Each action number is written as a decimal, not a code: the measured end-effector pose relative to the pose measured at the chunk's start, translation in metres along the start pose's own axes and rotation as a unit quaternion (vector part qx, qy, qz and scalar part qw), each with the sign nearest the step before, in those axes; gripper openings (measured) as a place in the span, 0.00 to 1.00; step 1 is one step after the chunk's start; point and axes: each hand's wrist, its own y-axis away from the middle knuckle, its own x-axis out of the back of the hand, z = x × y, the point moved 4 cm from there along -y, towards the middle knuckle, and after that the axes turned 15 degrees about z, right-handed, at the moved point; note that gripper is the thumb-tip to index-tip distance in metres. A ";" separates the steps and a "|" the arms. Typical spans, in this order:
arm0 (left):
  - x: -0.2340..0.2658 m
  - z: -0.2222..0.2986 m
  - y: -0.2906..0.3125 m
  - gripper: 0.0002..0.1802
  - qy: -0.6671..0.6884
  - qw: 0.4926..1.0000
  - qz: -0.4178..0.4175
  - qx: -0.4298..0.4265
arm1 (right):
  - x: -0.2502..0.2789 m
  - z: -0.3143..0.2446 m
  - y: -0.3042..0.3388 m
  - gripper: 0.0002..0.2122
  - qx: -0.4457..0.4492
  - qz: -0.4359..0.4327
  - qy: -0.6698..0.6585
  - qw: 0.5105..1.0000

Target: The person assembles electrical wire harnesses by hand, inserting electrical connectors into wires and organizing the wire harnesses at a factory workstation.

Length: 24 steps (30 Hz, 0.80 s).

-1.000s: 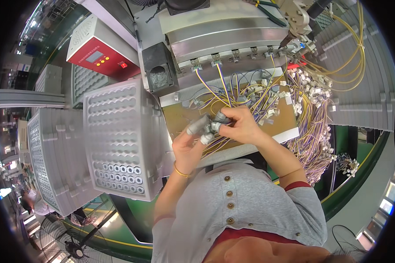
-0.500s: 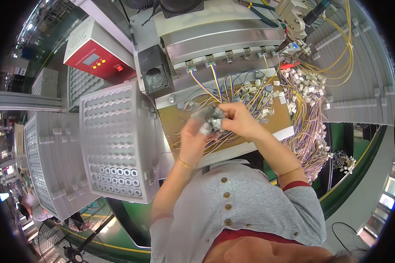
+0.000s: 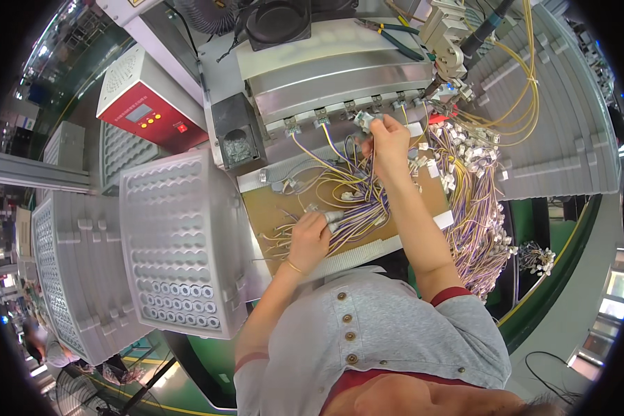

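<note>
My right hand point(image 3: 391, 147) is raised to the row of small metal clips along the front of a metal housing point(image 3: 326, 84). Its fingers pinch a small, blurred grey-green piece point(image 3: 365, 122) beside the clips. Lower down, my left hand point(image 3: 309, 237) is closed at the left part of a bundle of yellow, white and purple wires point(image 3: 367, 208); grey coverings seem to wrap its fingertips, hiding what they grip. The wires lie on a brown board point(image 3: 267, 204). Two connectors with wires, including a left one point(image 3: 292, 129), sit in clips left of my right hand.
A black box point(image 3: 237, 132) and a red-fronted controller point(image 3: 145, 111) stand left. Nearer is a white tray point(image 3: 166, 236) with rows of round parts. A large wire heap point(image 3: 475, 201) hangs at the right. Pliers point(image 3: 395, 38) lie atop the housing, near a black fan point(image 3: 277, 24).
My hands were together over the wires and have parted. The right one moved up to the clips with the small piece; the left one moved down to the wires. The view shifted slightly.
</note>
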 end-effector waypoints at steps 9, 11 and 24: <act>0.029 0.001 -0.010 0.08 -0.101 0.991 -0.089 -0.014 | -0.002 -0.001 0.009 0.03 0.031 0.009 0.043 0.999; 0.040 0.005 -0.013 0.07 -0.140 0.986 -0.080 -0.043 | -0.005 -0.004 0.012 0.03 0.022 0.007 0.042 0.999; 0.109 -0.001 -0.014 0.11 -0.031 0.963 -0.061 0.261 | -0.022 0.005 0.014 0.09 -0.036 -0.006 -0.049 0.998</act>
